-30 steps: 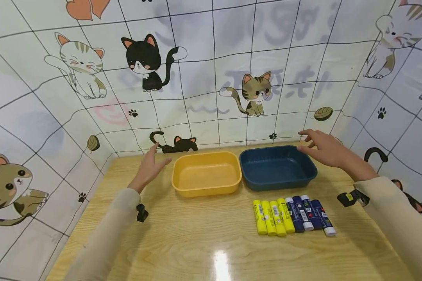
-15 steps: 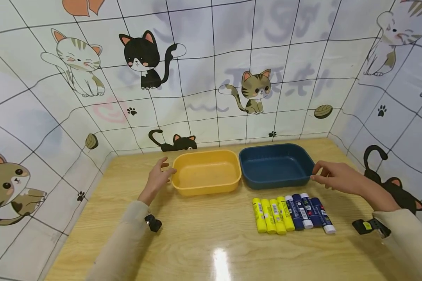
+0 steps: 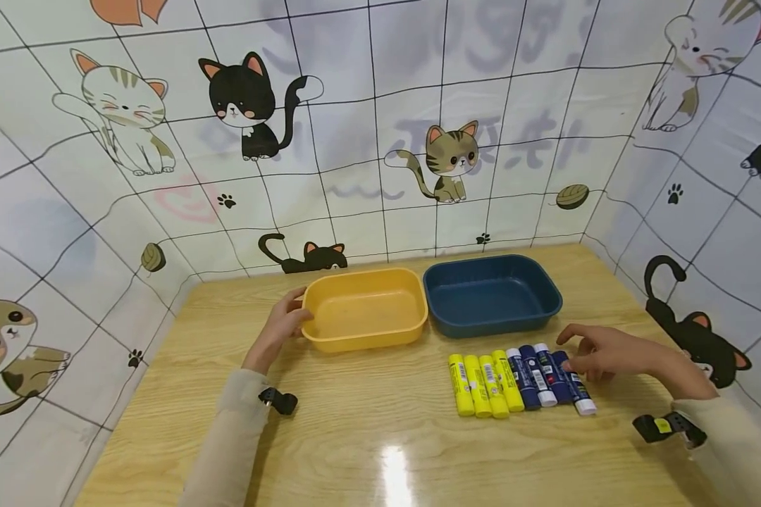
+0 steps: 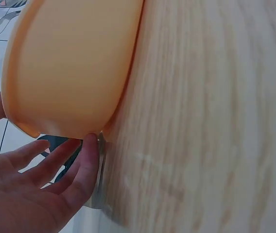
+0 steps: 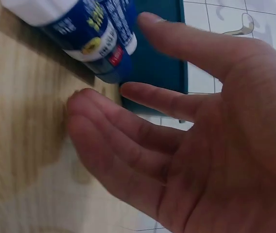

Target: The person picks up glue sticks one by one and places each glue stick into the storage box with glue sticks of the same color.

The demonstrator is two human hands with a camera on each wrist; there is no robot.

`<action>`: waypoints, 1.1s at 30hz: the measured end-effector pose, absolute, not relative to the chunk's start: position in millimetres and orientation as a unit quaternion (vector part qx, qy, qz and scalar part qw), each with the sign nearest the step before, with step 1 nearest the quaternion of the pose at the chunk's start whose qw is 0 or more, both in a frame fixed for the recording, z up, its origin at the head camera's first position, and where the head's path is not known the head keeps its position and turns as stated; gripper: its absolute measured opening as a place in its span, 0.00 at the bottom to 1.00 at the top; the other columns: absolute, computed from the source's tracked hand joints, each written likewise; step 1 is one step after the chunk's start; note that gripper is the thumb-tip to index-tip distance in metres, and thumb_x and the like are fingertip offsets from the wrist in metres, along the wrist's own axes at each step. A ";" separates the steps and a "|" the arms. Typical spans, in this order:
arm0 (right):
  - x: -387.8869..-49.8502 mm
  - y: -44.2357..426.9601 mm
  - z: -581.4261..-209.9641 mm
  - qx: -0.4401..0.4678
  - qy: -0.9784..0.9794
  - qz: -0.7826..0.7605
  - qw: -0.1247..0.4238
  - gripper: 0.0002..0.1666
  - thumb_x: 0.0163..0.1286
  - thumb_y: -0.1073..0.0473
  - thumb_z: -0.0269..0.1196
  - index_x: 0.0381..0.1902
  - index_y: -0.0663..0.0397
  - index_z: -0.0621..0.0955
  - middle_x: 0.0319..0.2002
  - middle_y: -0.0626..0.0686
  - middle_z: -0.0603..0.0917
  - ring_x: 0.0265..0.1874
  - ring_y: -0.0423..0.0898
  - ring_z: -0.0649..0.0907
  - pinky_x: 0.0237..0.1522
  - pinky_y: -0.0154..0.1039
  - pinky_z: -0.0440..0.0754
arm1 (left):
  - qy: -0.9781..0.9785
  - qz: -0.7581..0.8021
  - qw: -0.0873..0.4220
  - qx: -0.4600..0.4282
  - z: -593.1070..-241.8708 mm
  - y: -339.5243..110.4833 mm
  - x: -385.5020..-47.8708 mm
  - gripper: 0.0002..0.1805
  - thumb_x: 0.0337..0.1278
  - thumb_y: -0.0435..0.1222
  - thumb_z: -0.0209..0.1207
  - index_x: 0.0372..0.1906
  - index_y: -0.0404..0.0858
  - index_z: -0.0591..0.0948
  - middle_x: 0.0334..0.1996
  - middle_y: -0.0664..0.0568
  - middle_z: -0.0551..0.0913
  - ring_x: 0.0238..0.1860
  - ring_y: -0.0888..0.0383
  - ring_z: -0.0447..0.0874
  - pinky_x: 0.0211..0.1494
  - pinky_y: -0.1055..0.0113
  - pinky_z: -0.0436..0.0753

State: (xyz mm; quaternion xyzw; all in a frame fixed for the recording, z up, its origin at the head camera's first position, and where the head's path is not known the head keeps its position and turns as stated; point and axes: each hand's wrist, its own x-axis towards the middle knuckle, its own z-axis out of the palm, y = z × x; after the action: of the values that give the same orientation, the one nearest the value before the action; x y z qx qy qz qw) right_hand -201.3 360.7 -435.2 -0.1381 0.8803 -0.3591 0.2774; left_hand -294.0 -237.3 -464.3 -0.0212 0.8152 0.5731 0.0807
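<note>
My left hand (image 3: 282, 327) holds the left end of a yellow plastic tray (image 3: 364, 338). Its thumb lies over the rim and the fingers (image 4: 87, 165) touch the outer wall in the left wrist view. Over the right end of a row of glue sticks hovers my right hand (image 3: 609, 352), thumb and fingers parted, nothing between them. The row has several yellow glue sticks (image 3: 478, 386) on the left and several dark blue ones, some with white ends. The outermost blue glue stick (image 5: 87, 36) is close to the right fingertips (image 5: 77, 104), apart from them.
A dark blue tray (image 3: 491, 327) stands right beside the yellow one at the back of the wooden table (image 3: 330, 429). Behind and at both sides rise walls covered with a cat-print sheet (image 3: 355, 155).
My left hand has come to the yellow tray's left end and taken hold of it. My right hand has moved from the blue tray's right end down toward the blue glue sticks.
</note>
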 end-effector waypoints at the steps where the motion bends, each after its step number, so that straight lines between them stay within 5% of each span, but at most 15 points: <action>1: -201.1 360.1 -437.0 -0.143 0.874 -0.365 0.287 0.33 0.71 0.55 0.67 0.65 0.68 0.69 0.31 0.54 0.84 0.26 0.48 0.83 0.27 0.41 0.86 | 0.817 0.571 0.081 -0.016 -464.1 -237.9 -293.1 0.40 0.65 0.33 0.56 0.82 0.44 0.59 0.71 0.32 0.71 0.52 0.50 0.83 0.37 0.73 0.83; 10: -200.4 349.4 -439.7 -0.123 0.866 -0.369 0.313 0.33 0.68 0.59 0.68 0.64 0.70 0.69 0.34 0.55 0.83 0.27 0.50 0.83 0.29 0.42 0.88 | 0.821 0.562 0.098 -0.009 -466.0 -240.7 -290.3 0.39 0.69 0.34 0.52 0.83 0.43 0.56 0.73 0.32 0.69 0.56 0.44 0.83 0.40 0.68 0.89; 17: -196.8 345.1 -438.4 -0.070 0.876 -0.369 0.303 0.28 0.69 0.63 0.65 0.61 0.71 0.69 0.37 0.56 0.84 0.32 0.50 0.84 0.32 0.46 0.90 | 0.826 0.557 0.092 0.010 -465.5 -241.4 -287.8 0.41 0.70 0.33 0.52 0.84 0.50 0.53 0.70 0.30 0.70 0.50 0.46 0.85 0.37 0.65 0.89; 33: -201.9 352.3 -402.8 -0.071 0.938 -0.299 0.158 0.33 0.69 0.59 0.68 0.66 0.67 0.69 0.36 0.57 0.84 0.30 0.47 0.82 0.30 0.43 0.88 | 0.828 0.553 0.098 0.007 -465.0 -238.5 -288.3 0.40 0.73 0.36 0.51 0.84 0.51 0.52 0.71 0.31 0.69 0.56 0.42 0.83 0.41 0.66 0.89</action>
State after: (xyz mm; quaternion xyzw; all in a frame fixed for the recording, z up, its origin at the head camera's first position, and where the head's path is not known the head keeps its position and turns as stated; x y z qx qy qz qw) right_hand -201.9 352.3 -402.8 -0.0709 0.9383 -0.2994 0.1580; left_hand -288.3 -238.5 -465.0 0.0074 0.8276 0.5527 0.0976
